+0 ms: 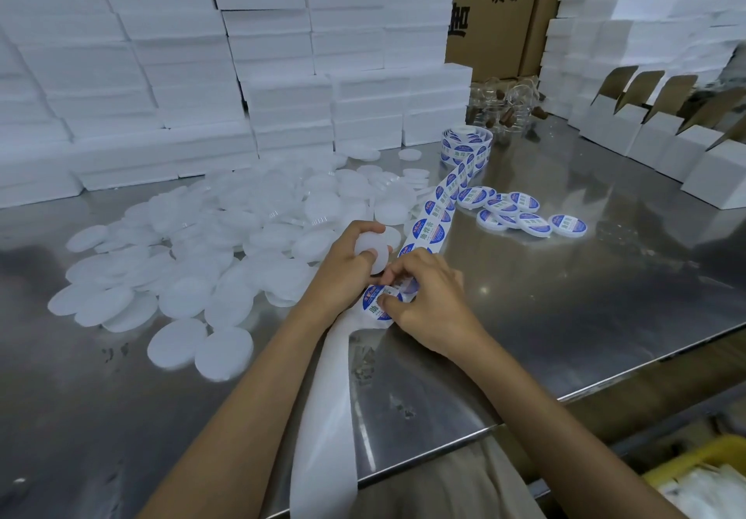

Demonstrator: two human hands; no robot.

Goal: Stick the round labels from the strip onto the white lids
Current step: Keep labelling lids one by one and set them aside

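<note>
On the far left, tall stacks of white foam blocks (121, 74) stand along the back of the shiny metal table (565, 276). In front of them lies a big heap of plain white lids (226, 236), too many to count. The heap reaches close to the near-left part of the table, where there is still bare metal.

In the middle, the left hand (343, 272) grips one white lid (373, 250), fingers and thumb curled round it, tipped up on its edge. Just beside it, the right hand (428, 304) pinches a round blue and white label (381, 304) on the strip (440, 203). I think the label is half peeled, but the fingers hide its edge. The used white backing (327, 417) runs down from the hands and hangs over the near table edge.

The strip goes back and to the right, up to one roll of labels (464, 147). Right of the strip sit the finished lids with labels (512, 211), about eight, some overlapping. Past them the table is wide, bare metal out to its right edge.

Behind the roll are some clear jars (500, 111), blurry. Far right stands a row of open white boxes (662, 135), at least four. Brown cartons (504, 6) stand at the back.
</note>
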